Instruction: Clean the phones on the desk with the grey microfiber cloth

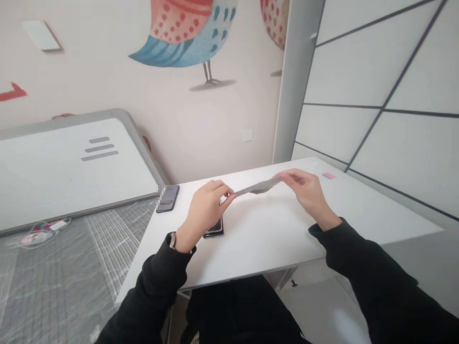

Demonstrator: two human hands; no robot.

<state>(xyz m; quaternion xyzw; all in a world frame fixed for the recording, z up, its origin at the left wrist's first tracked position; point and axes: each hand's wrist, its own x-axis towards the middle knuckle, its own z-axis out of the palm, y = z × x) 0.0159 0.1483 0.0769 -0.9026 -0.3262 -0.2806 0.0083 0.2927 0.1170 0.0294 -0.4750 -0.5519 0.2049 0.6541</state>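
Our left hand (208, 205) and right hand (304, 191) pinch a grey sheet (259, 185) by opposite ends, seemingly lifted clear of the counter (265, 239) but not yet set down.

A pale pink wall (201, 129) bears a painted bird (190, 31). At left, a white headboard (53, 172) with a gray rim stands behind gray patterned bedding (68, 277). White cabinet doors (344, 71) with dark lines rise beyond the white worktop (261, 243); pale floor (322, 306) shows below.
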